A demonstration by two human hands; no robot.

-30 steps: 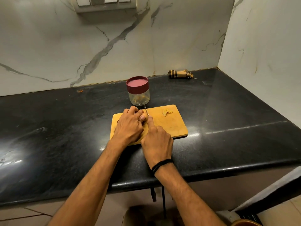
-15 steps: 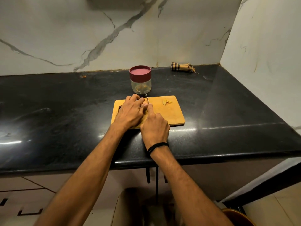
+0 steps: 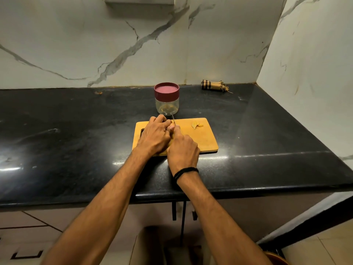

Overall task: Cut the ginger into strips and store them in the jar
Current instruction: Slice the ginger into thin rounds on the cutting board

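— Two hands over the board, yeah? what's each one got; and where's the ginger at?

— Left hand [image 3: 154, 136] has its fingers curled down with the tips bunched tight. The ginger sits under those tips, nearly all hidden, so I can't say much on its shape. Right hand [image 3: 182, 150] is a fist round the handle of the knife [image 3: 173, 119], forefinger laid straight along the back of the blade; the handle's buried in the fist, and only the thin blade pokes out past the fingertips. The hands touch, left fingertips right up against the blade.

— Ok; and the other stuff around them?

— A few ginger pieces [image 3: 196, 124] lie loose on the cutting board [image 3: 208, 144], off to the right of the right forefinger and apart from both hands. The jar [image 3: 168, 102] stands upright on the counter [image 3: 76, 140] just beyond the fingertips, about where the knife tip points and off the board, with a dark red lid [image 3: 166, 90] on it. There are some yellowish bits [image 3: 167, 109] at the bottom, seen through the clear wall; too small to swear what they are. There's a black band [image 3: 185, 172] on the right wrist, behind the knuckles; a rolled checked cloth [image 3: 213, 86] sits well beyond the fingers to the right, against the marble wall [image 3: 76, 44].
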